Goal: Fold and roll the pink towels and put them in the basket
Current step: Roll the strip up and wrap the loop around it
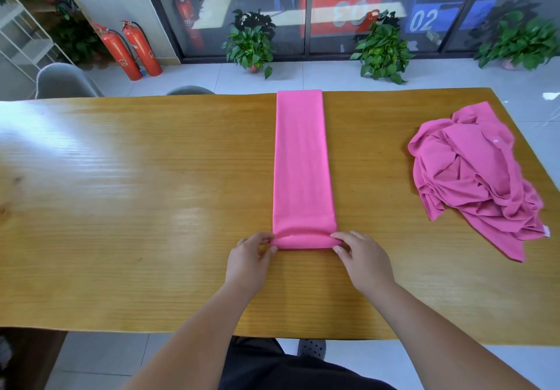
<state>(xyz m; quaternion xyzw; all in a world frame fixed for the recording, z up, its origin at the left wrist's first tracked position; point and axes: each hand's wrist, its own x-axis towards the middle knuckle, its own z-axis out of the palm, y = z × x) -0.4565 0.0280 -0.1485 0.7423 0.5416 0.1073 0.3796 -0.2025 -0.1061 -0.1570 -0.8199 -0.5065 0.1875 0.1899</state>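
A folded pink towel (pixel 303 162) is laid from near to far across the wooden table (pixel 136 192), its near end rolled, and a crumpled pink towel (pixel 472 183) is heaped at the right.

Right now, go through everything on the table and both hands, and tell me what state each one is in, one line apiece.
Folded towel: long narrow strip lying flat, near end rolled up a little.
Towel pile: crumpled, not yet folded, on the right of the table.
Left hand: pinches the left end of the roll.
Right hand: pinches the right end of the roll.
Table: bears both towels.
Basket: not in view.
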